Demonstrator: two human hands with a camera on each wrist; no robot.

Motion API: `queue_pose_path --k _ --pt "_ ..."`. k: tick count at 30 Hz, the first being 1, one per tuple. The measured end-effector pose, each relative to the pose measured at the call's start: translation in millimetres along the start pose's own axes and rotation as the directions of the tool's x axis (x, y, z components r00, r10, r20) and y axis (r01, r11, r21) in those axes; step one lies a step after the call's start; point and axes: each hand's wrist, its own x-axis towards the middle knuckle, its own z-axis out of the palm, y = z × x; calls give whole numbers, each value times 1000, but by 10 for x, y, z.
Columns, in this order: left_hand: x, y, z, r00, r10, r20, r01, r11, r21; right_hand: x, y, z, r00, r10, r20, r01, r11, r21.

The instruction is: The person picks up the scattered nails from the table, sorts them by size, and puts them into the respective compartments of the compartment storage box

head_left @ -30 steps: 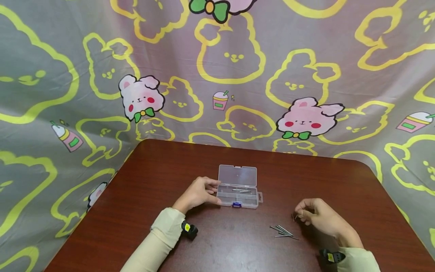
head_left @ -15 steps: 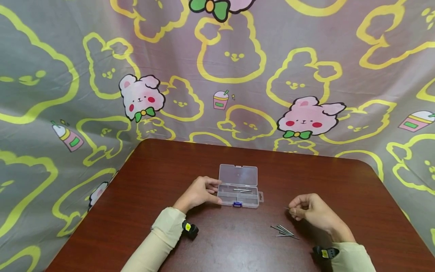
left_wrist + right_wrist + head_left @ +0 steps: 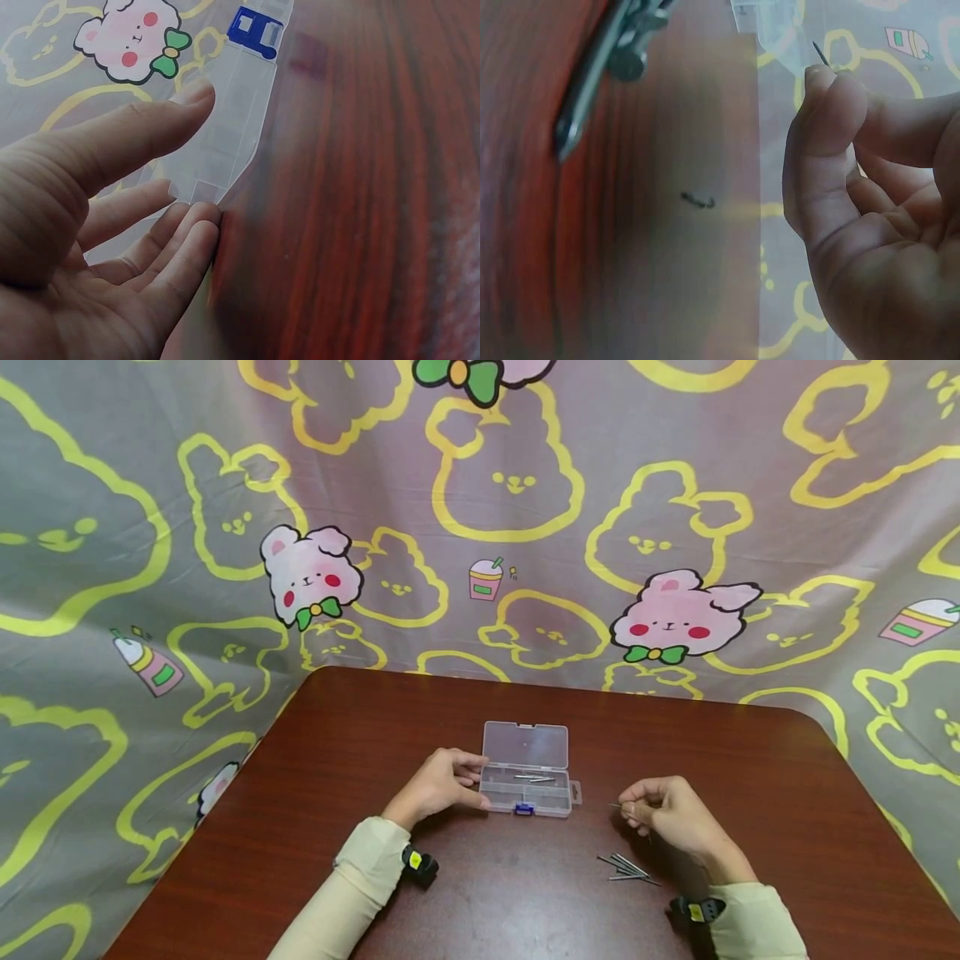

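A clear plastic box (image 3: pixel 523 791) with compartments and a blue latch (image 3: pixel 524 810) lies with its lid (image 3: pixel 525 746) swung back. My left hand (image 3: pixel 442 782) holds its left end, thumb at the front corner and fingers at the back; in the left wrist view the thumb reaches over the box (image 3: pixel 217 142) and fingertips meet its end. Thin nails (image 3: pixel 534 778) lie in the rear compartment. To the right of the box, my right hand (image 3: pixel 671 812) pinches a nail between thumb and forefinger. Its pointed tip (image 3: pixel 820 52) sticks out; the rest is hidden.
A small pile of loose nails (image 3: pixel 628 867) lies on the brown table (image 3: pixel 480 893), in front of the right hand. A hanging loop (image 3: pixel 576 792) juts from the box's right end. Patterned cloth (image 3: pixel 420 468) hangs behind and beside the table.
My right hand has moved left and away from me, from beside the nail pile toward the box, carrying the nail. The left hand, box and pile stay in place.
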Motion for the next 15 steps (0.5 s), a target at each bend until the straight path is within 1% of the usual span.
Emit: queue_pose_path --k 4,6,11,15 --pt "-4 -3 -2 1000 -6 -1 6 1000 -1 43 -22 50 1000 1 -6 -1 1000 26" --pt "-7 0 -4 1000 -10 -1 10 1000 -4 66 -35 75 1000 15 -12 -15 999 40" --pt "-6 3 -3 1000 -7 3 7 1000 -3 113 -68 120 1000 27 -5 -27 996 82" --pt "3 0 1 1000 -12 -1 12 1000 2 150 -89 150 1000 9 10 -10 995 104"
